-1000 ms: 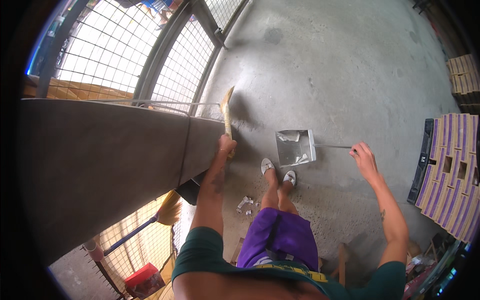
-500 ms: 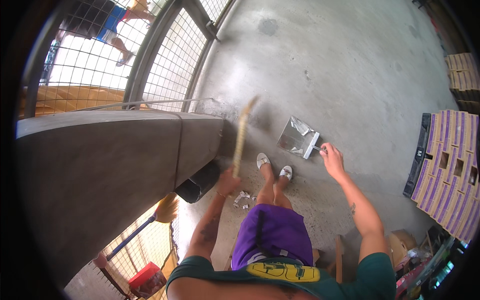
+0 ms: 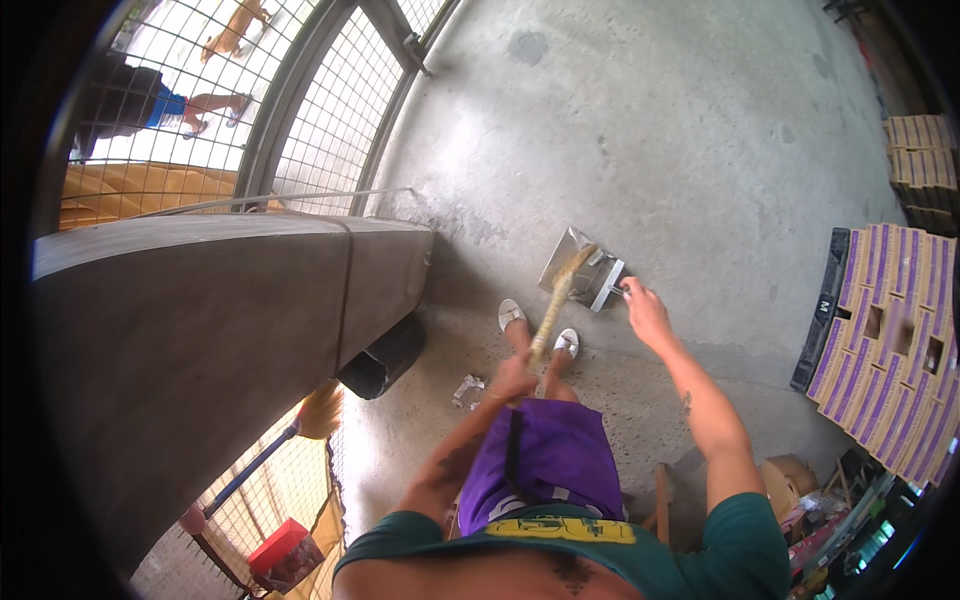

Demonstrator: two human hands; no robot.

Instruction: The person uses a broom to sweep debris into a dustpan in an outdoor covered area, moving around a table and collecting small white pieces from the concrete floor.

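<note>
My left hand (image 3: 513,377) is closed around a slim tan broom (image 3: 553,312), seen edge-on. Its far end reaches over a metal dustpan (image 3: 556,258) on the concrete floor; whether it touches the pan is unclear. Closed on the dustpan's short handle, my right hand (image 3: 646,306) is to the right of the pan. Some scraps lie in the pan, partly covered by the broom. White crumpled scraps (image 3: 468,388) lie on the floor left of my left hand, near my white shoes (image 3: 511,312).
A thick grey concrete ledge (image 3: 200,290) runs along the left, with a black cylinder (image 3: 385,362) beneath its end. Beside it are a blue-handled broom (image 3: 318,412) and red box (image 3: 284,550). Stacked cartons (image 3: 885,340) stand right. Beyond the mesh gate (image 3: 320,130) are a person and a dog.
My left hand has swung the broom rightward, from beside the ledge to over the dustpan. My right hand and the dustpan have shifted slightly left in view. Outside, the person has moved.
</note>
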